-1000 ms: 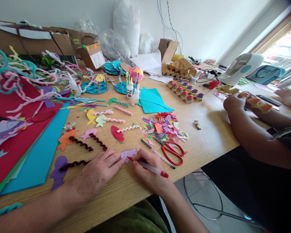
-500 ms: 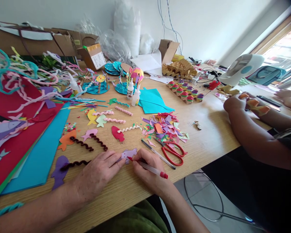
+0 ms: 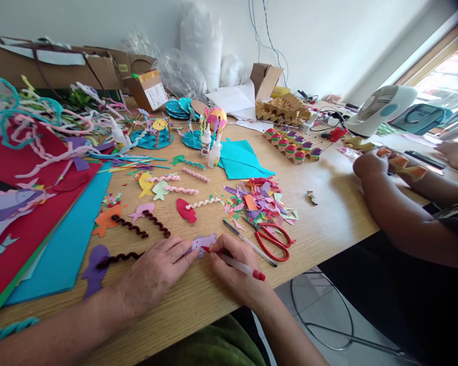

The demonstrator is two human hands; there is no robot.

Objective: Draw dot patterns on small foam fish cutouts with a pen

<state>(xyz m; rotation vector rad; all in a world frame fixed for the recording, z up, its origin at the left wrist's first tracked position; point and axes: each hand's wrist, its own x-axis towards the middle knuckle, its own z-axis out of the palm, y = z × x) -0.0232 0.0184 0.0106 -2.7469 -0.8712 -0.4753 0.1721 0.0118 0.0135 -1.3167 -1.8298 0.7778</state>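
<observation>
My left hand [image 3: 156, 267] lies on the table with its fingers stretched out, the fingertips resting on the left end of a small lilac paper fish [image 3: 203, 244]. Several dark dots show on the fish. Held in my right hand [image 3: 234, 259] is a red pen [image 3: 246, 270], its tip touching the fish. Left of my left hand lies a purple paper fish [image 3: 95, 269] with a dark brown twisted pipe cleaner [image 3: 122, 259] on it. A second pen [image 3: 248, 242] and red-handled scissors [image 3: 272, 243] lie just beyond my right hand.
Coloured paper scraps [image 3: 257, 201] are heaped beyond the scissors. Several paper fish, among them a red one [image 3: 186, 210], lie farther in. Glue bottles [image 3: 214, 154] stand near turquoise sheets [image 3: 244, 158]. Coloured sheets [image 3: 53, 264] cover the left side. At right, another person's hand [image 3: 370, 165] holds egg-carton pieces.
The view has shifted very slightly. Both hands keep their places at the lilac fish, and the pen tip stays on it.
</observation>
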